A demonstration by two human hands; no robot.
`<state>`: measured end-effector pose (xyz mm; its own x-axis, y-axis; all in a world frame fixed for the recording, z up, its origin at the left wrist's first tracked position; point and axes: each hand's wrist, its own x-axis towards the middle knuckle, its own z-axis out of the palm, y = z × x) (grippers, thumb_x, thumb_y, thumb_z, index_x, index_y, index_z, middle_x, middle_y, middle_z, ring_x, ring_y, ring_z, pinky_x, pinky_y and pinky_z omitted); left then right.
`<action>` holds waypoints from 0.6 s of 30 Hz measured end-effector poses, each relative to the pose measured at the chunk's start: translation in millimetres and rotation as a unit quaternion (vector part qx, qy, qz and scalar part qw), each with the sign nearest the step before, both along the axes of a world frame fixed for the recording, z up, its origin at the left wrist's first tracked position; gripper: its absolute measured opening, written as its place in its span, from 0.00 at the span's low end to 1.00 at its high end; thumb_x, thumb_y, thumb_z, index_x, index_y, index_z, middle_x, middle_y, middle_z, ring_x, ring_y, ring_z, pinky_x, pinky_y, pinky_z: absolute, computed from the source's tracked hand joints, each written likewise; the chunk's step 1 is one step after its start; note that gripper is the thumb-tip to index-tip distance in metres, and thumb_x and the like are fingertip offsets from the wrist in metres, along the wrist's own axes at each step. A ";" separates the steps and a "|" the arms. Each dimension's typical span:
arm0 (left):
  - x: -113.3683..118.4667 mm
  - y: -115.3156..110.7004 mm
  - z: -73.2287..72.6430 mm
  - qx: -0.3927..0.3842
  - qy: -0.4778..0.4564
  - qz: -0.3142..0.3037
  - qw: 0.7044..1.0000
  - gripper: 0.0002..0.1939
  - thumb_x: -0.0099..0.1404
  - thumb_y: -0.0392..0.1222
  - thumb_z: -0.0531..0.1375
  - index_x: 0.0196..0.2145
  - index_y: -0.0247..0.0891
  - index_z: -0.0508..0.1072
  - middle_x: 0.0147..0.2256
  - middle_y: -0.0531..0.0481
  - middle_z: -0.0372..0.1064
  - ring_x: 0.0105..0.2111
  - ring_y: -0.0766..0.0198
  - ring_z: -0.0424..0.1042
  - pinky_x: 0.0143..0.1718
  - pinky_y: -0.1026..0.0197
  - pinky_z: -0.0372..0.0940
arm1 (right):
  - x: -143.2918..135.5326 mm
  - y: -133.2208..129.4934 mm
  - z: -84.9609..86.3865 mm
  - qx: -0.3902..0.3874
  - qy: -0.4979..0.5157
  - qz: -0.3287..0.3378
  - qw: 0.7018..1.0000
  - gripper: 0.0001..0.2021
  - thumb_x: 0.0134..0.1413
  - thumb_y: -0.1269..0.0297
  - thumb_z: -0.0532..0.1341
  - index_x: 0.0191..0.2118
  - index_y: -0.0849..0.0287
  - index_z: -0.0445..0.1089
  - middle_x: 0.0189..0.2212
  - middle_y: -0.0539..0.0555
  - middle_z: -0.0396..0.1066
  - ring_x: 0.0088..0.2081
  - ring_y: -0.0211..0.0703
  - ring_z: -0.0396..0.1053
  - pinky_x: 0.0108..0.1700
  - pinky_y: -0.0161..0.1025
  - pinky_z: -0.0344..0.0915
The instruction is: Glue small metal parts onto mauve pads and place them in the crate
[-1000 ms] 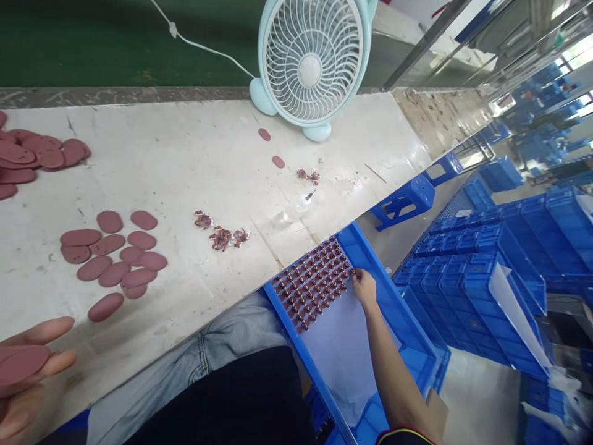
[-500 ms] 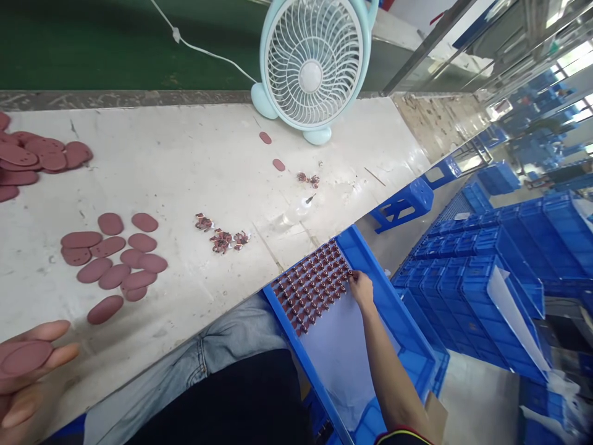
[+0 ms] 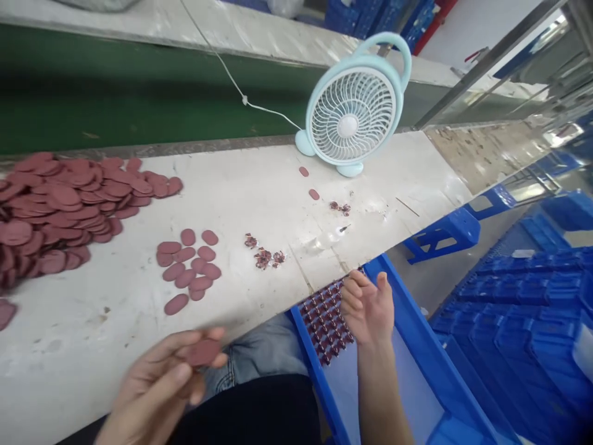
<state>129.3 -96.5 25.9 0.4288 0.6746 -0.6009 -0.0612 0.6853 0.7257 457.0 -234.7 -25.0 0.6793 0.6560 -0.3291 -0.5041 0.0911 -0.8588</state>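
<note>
My left hand (image 3: 162, 377) pinches a flat reddish-brown oval piece (image 3: 204, 352) between thumb and fingers above the front edge of the table. Over the blue crate (image 3: 319, 386), my right hand (image 3: 368, 306) is turned palm up, fingers loosely bent and thumb apart, with nothing visible in it. Rows of small dark-red parts (image 3: 324, 327) stand on a white sheet (image 3: 412, 383) in the crate, partly hidden behind that hand. A loose group of oval pieces (image 3: 185, 278) lies on the table beyond my left hand. Small dark-red clusters (image 3: 263, 258) lie to their right.
A large heap of reddish-brown ovals (image 3: 69, 210) covers the table's left side. A light-blue fan (image 3: 354, 117) stands at the back, its white cord trailing left. A small bottle with a dark tip (image 3: 324, 241) lies on the table. Blue stools (image 3: 445, 235) and stacked crates (image 3: 523, 309) stand right.
My right hand has lifted from the rows in the crate and turned palm up. My left hand has come right with its oval piece. The view has shifted left, showing more of the heap.
</note>
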 end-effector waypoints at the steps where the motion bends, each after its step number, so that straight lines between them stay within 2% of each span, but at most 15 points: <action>1: 8.9 -5.6 1.2 -0.022 -0.031 0.005 0.999 0.09 0.57 0.47 0.69 0.38 0.53 0.82 0.46 0.50 0.81 0.35 0.52 0.80 0.21 0.64 0.64 | -8.5 19.0 5.7 0.047 0.050 0.038 0.997 0.26 0.63 0.39 0.54 0.46 0.59 0.74 0.25 0.46 0.63 0.20 0.31 0.56 0.11 0.25 0.50; 3: 20.4 -13.4 1.5 -0.062 -0.094 0.009 0.994 0.11 0.56 0.44 0.71 0.39 0.48 0.82 0.48 0.46 0.80 0.36 0.55 0.81 0.23 0.68 0.66 | -15.3 56.0 12.3 0.138 0.135 0.095 0.977 0.28 0.63 0.40 0.54 0.51 0.60 0.72 0.29 0.48 0.67 0.21 0.30 0.58 0.10 0.23 0.51; 6: 20.5 -16.7 -2.8 -0.085 -0.172 0.015 0.981 0.10 0.59 0.42 0.70 0.40 0.44 0.81 0.50 0.42 0.79 0.38 0.56 0.81 0.24 0.70 0.67 | -10.1 100.0 17.0 0.247 0.234 0.144 0.929 0.20 0.64 0.50 0.59 0.52 0.62 0.70 0.31 0.48 0.69 0.23 0.27 0.63 0.14 0.18 0.59; 9: 11.5 -14.8 -8.5 -0.081 -0.204 0.040 0.975 0.10 0.60 0.41 0.69 0.41 0.42 0.80 0.48 0.40 0.80 0.40 0.55 0.81 0.25 0.70 0.68 | -10.0 118.9 23.6 0.295 0.306 0.180 0.887 0.11 0.65 0.60 0.61 0.46 0.63 0.70 0.28 0.46 0.68 0.22 0.25 0.65 0.18 0.17 0.64; 11: 8.3 -13.4 -10.3 -0.083 -0.207 0.064 0.973 0.10 0.60 0.39 0.69 0.41 0.41 0.79 0.46 0.40 0.80 0.40 0.55 0.81 0.26 0.70 0.69 | -21.1 116.2 30.9 0.298 0.340 0.193 0.871 0.12 0.66 0.58 0.60 0.45 0.63 0.70 0.27 0.46 0.68 0.22 0.26 0.66 0.20 0.19 0.67; 12: 8.5 -12.9 -10.4 -0.086 -0.208 0.074 0.972 0.10 0.60 0.39 0.70 0.41 0.40 0.79 0.46 0.40 0.80 0.40 0.56 0.81 0.27 0.70 0.69 | -30.1 111.6 35.6 0.286 0.344 0.190 0.874 0.14 0.67 0.56 0.58 0.46 0.62 0.70 0.26 0.46 0.69 0.21 0.27 0.66 0.20 0.21 0.68; 14: 11.7 -13.0 -9.7 -0.093 -0.210 0.087 0.969 0.11 0.60 0.38 0.70 0.41 0.40 0.80 0.47 0.40 0.80 0.41 0.56 0.81 0.28 0.70 0.70 | -53.2 98.9 46.3 0.227 0.304 0.164 0.911 0.18 0.67 0.50 0.56 0.46 0.59 0.72 0.23 0.46 0.68 0.17 0.29 0.63 0.17 0.25 0.67; 16: 17.2 -14.7 -8.6 -0.099 -0.215 0.087 0.968 0.12 0.60 0.37 0.69 0.43 0.39 0.80 0.49 0.39 0.79 0.44 0.55 0.81 0.31 0.70 0.71 | -79.8 86.2 57.7 0.145 0.197 0.137 0.960 0.19 0.64 0.44 0.56 0.44 0.54 0.74 0.20 0.46 0.65 0.14 0.32 0.60 0.12 0.29 0.61; 18: 22.6 -18.2 -7.8 -0.102 -0.222 0.077 0.967 0.13 0.62 0.37 0.68 0.45 0.38 0.80 0.51 0.39 0.78 0.46 0.55 0.80 0.34 0.69 0.71 | -106.0 76.3 67.4 0.089 0.082 0.138 0.983 0.19 0.60 0.41 0.59 0.43 0.49 0.74 0.19 0.47 0.64 0.14 0.36 0.61 0.10 0.31 0.56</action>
<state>152.0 -114.8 18.0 0.5793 0.6373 -0.5082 -0.4480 0.7698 0.4547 351.0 -158.5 42.4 0.4138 0.8653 -0.2829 -0.6617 0.0724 -0.7463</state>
